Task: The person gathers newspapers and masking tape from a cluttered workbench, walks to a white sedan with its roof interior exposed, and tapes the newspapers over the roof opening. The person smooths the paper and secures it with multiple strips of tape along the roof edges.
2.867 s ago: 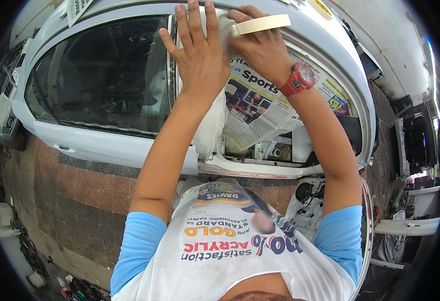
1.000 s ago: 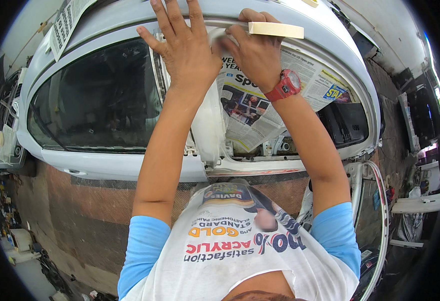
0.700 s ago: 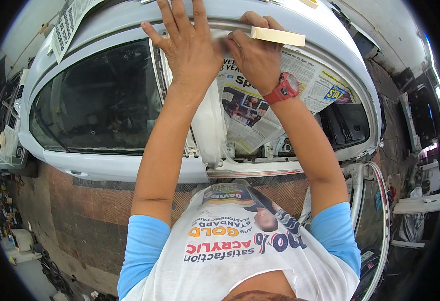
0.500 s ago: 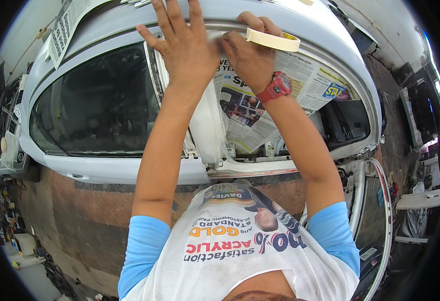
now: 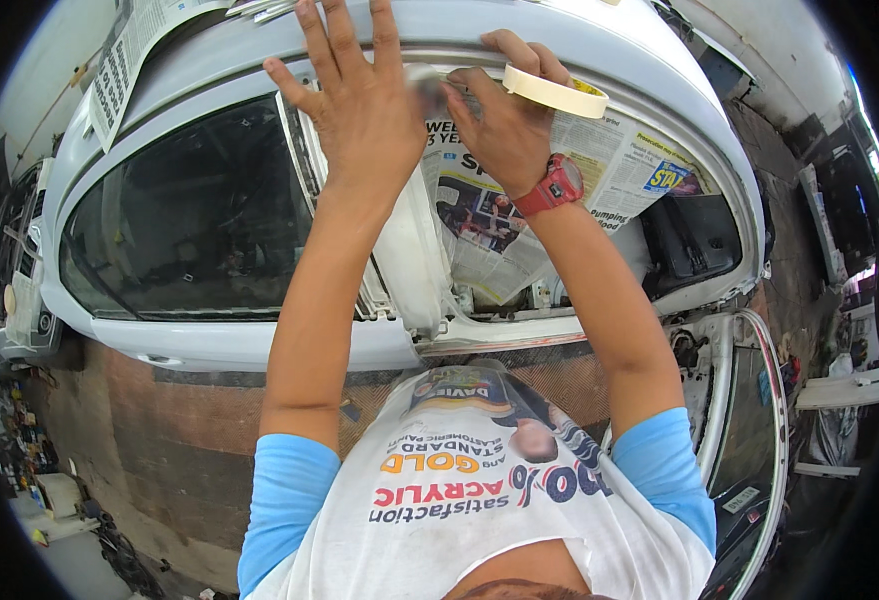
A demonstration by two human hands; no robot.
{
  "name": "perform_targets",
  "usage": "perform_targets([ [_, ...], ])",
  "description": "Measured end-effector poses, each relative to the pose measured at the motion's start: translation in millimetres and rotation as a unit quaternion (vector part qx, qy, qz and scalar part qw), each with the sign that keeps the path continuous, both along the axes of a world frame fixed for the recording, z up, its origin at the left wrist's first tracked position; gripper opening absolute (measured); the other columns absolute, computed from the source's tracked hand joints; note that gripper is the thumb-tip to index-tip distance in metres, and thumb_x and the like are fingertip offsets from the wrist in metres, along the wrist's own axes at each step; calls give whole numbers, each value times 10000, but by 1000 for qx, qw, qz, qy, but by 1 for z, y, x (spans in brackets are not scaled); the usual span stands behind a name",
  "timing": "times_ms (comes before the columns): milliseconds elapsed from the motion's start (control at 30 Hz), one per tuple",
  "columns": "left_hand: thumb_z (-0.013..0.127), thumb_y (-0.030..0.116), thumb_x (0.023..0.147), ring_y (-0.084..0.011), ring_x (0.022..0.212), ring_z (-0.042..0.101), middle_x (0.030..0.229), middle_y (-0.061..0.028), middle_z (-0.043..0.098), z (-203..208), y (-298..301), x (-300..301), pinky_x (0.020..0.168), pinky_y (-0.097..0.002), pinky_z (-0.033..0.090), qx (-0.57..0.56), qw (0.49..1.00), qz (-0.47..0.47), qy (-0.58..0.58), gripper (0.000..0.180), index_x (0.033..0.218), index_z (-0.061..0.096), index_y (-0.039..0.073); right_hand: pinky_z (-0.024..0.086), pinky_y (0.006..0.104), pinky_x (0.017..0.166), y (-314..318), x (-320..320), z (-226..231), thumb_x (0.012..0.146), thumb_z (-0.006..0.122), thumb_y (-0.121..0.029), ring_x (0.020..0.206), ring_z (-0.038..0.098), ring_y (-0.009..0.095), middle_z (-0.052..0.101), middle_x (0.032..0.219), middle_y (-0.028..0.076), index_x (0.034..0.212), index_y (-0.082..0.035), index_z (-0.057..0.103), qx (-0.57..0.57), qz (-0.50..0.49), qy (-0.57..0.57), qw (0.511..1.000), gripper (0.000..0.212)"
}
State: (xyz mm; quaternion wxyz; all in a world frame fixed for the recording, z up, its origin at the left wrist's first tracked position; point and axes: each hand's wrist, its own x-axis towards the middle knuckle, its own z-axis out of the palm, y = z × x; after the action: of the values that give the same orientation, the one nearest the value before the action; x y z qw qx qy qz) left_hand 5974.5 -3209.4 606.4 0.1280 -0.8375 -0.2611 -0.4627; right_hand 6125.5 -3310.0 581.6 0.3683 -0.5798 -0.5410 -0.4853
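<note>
My left hand (image 5: 369, 115) lies with fingers spread against the top of the door opening, near the pillar (image 5: 406, 250) of a pale car. Close beside it, my right hand (image 5: 507, 125) has its fingers bent, and a roll of cream masking tape (image 5: 556, 92) hangs on them. The right thumb and forefinger point toward the left hand; a blurred patch hides what lies between the hands. Under the right hand, newspaper sheets (image 5: 484, 215) cover much of the doorless opening. A red watch (image 5: 556, 185) is on my right wrist.
The left window (image 5: 189, 215) is dark glass in a fitted door. More newspaper (image 5: 129, 70) hangs over the roof at far left. A removed door (image 5: 739, 430) stands at the lower right. Another car (image 5: 19, 250) is at the far left.
My right wrist has turned a little, and the tape roll has shifted slightly right and down. My left hand has moved slightly left, its fingers still spread.
</note>
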Motion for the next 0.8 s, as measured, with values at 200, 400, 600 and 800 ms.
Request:
perform_targets([
  [200, 871, 287, 867, -514, 1721, -24, 1850, -282, 50, 4, 0, 0, 1212, -885, -32, 5, 1000, -8, 14, 1135, 1803, 244, 145, 376, 518, 1113, 0, -1, -6, 866, 872, -266, 1375, 508, 314, 601, 1504, -6, 897, -171, 781, 5, 1, 4, 1000, 135],
  [400, 847, 286, 884, -523, 1718, -30, 1853, -282, 34, 0, -1, 2, 1197, -900, -22, 9, 1000, 4, 12, 1119, 1809, 232, 148, 396, 474, 1146, 2, -10, -4, 816, 947, -197, 1408, 498, 343, 608, 1521, 24, 926, -178, 815, 10, -7, 22, 1000, 173],
  [600, 843, 319, 917, -520, 1719, -33, 1853, -283, 37, 1, 2, 3, 1190, -904, -21, 19, 1000, -6, -3, 1081, 1805, 251, 153, 394, 475, 1170, 13, -7, -7, 795, 963, -192, 1421, 481, 361, 606, 1524, 38, 883, -172, 814, 36, -1, 34, 999, 174],
  [800, 846, 318, 927, -519, 1720, -29, 1850, -286, 44, 2, 2, 9, 1194, -901, -15, 19, 1000, -6, 0, 1054, 1798, 277, 155, 366, 507, 1212, 14, -5, -9, 799, 976, -224, 1470, 428, 391, 575, 1558, 61, 866, -168, 810, 49, 0, 53, 997, 188],
])
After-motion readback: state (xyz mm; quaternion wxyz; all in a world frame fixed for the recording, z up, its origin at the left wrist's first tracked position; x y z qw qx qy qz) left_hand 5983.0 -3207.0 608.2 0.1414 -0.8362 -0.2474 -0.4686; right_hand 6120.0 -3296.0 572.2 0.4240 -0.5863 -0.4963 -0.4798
